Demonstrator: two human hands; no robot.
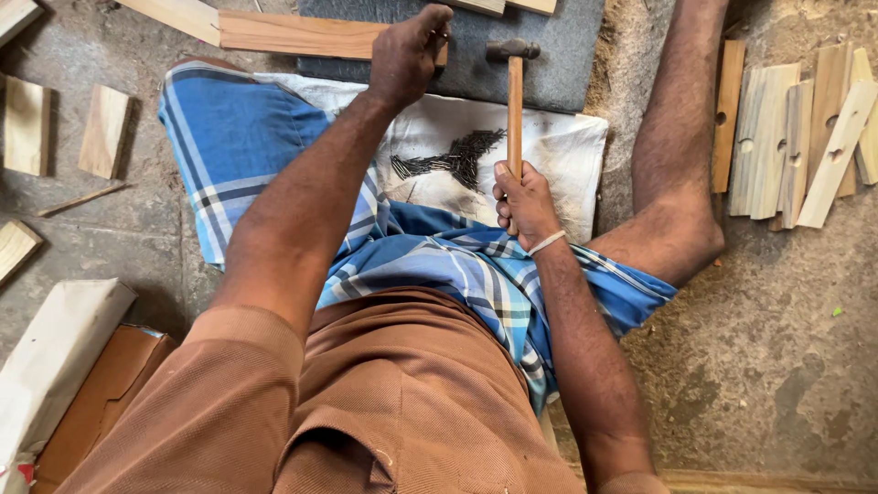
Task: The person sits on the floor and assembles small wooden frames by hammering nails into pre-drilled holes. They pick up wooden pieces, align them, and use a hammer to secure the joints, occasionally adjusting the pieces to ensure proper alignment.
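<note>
My right hand [523, 203] grips the wooden handle of a hammer [514, 87], whose dark metal head points up over a grey slab [558, 64]. My left hand [407, 50] is closed with pinched fingers at the end of a reddish wooden strip [293, 35] that lies on the slab's near edge. Whether it holds a nail I cannot tell. A heap of thin dark nails [457, 157] lies on a white cloth [567, 146] between my hands, over my lap and blue checked cloth [229, 137].
A stack of pale wooden strips with notches [800, 137] lies on the ground at right, beyond my bent leg [672, 165]. Short wood blocks [105, 128] sit at left. A cardboard box [101, 393] and a white wrapped bundle [55, 352] rest at lower left.
</note>
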